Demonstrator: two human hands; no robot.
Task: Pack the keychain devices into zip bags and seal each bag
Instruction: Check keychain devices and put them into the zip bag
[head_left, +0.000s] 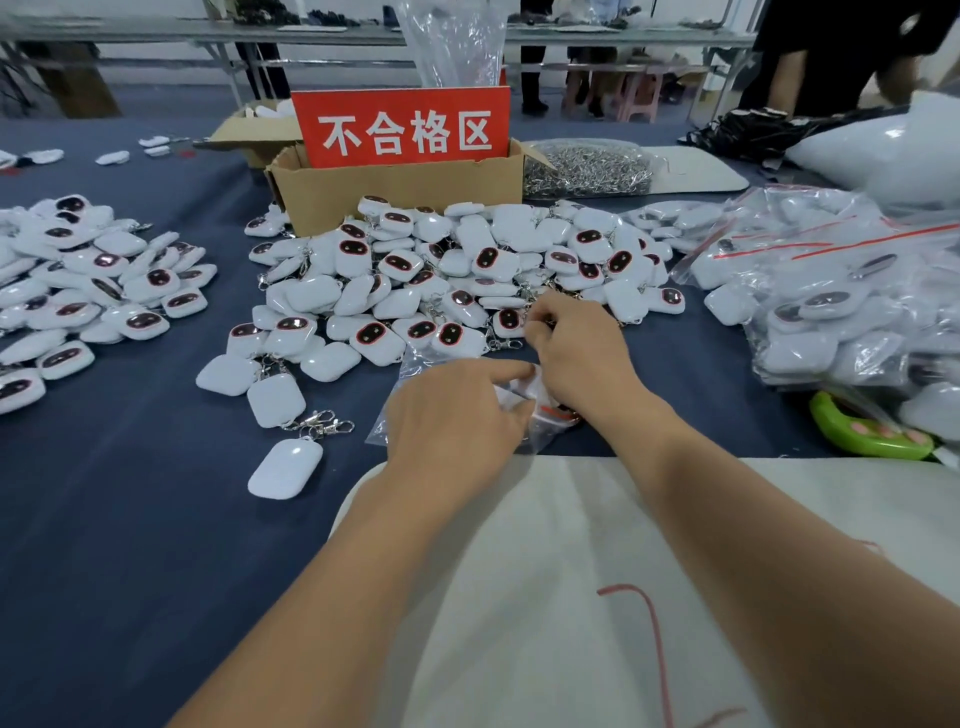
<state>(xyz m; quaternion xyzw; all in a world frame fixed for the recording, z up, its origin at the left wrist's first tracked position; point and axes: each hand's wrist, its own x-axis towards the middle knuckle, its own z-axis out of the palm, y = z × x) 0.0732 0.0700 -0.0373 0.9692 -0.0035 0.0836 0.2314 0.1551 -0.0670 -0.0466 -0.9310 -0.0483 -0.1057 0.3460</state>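
Navy cloth covers the bench (130, 519), and a white cloth (571, 571) with a red thread on it lies over its near edge under the person's forearms. White keychain devices (457, 270) lie in a broad loose heap at the middle of the bench, many with a dark oval face up. A second heap (93, 280) lies well apart on the left. On the right is a pile of filled bags (831, 291) with red strips. Behind the middle heap and touching it stands a cardboard box (395, 192) with a red sign (402, 127) in white characters. A clear sack of metal clasps (587, 166) lies just beside the box.

Below the heap's near edge lies a clear zip bag (410, 374), crumpled, its red strip showing between the hands. The left hand (452, 421) lies over it, its fingers curled and gripping the plastic. The right hand (576, 358) has its heel over the bag and its fingers curled at the heap's edge; what they pinch, I cannot tell. A green object (862, 431) sits near the filled bags.
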